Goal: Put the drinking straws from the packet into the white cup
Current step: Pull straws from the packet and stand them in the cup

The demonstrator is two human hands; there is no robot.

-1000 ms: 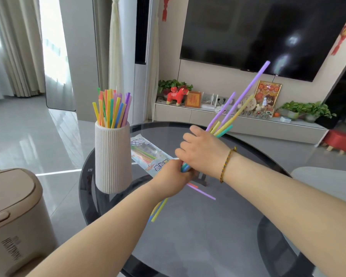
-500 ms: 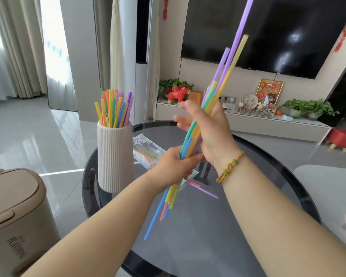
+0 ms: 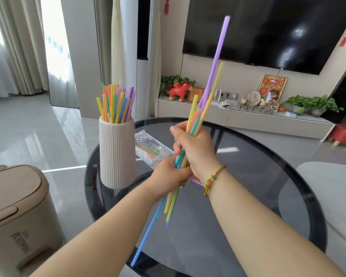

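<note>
I clamp both my left hand point(image 3: 169, 172) and right hand point(image 3: 196, 148) around the uneven straws point(image 3: 205, 100) to even them for the white cup point(image 3: 116, 154).

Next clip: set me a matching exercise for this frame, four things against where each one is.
Things:
1. white cup
2. straw packet
3. straw bundle
4. bracelet

Places:
A. held in both hands above the table
B. lying flat on the glass table, right of the cup
C. around the right wrist
D. standing upright at the table's left edge, straws inside

Pairs: 1-D, 2-B, 3-A, 4-C
</note>
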